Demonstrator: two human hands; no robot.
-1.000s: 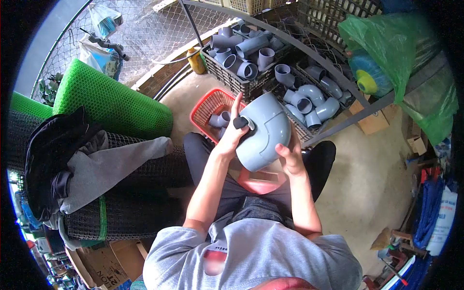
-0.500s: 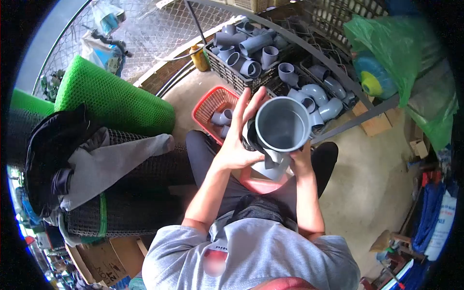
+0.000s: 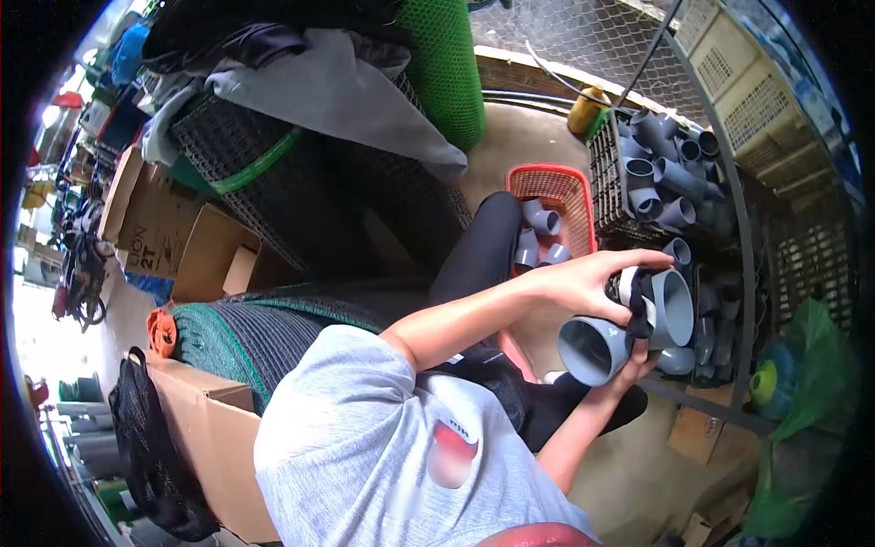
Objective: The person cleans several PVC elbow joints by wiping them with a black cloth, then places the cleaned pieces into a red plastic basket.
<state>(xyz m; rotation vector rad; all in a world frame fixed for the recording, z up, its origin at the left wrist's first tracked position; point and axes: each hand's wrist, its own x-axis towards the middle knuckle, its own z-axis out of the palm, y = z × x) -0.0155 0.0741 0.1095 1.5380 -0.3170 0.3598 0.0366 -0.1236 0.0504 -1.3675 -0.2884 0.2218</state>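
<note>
I hold a large grey plastic pipe fitting (image 3: pixel 592 350) in front of me, with two wide round openings showing, one facing me and one to the right. My left hand (image 3: pixel 606 281) curls over the top of it, gripping a black and white cloth (image 3: pixel 638 305) pressed against the fitting between the openings. From below, my right hand (image 3: pixel 634 366) grips the fitting, its fingers partly hidden behind it. Just beyond my left forearm, a red plastic basket (image 3: pixel 591 214) contains several smaller grey pipe fittings (image 3: pixel 545 221).
Black crates (image 3: pixel 606 173) full of grey pipe fittings stand beyond the basket, beside a metal frame bar (image 3: pixel 743 237). To the left are rolls of black mesh (image 3: pixel 246 205) and green mesh (image 3: pixel 442 73), a grey garment (image 3: pixel 337 91) and cardboard boxes (image 3: pixel 214 438).
My view has swung left and tilted, so the basket and crates appear farther right. The fitting has been turned, now showing two openings instead of one; both hands stay on it.
</note>
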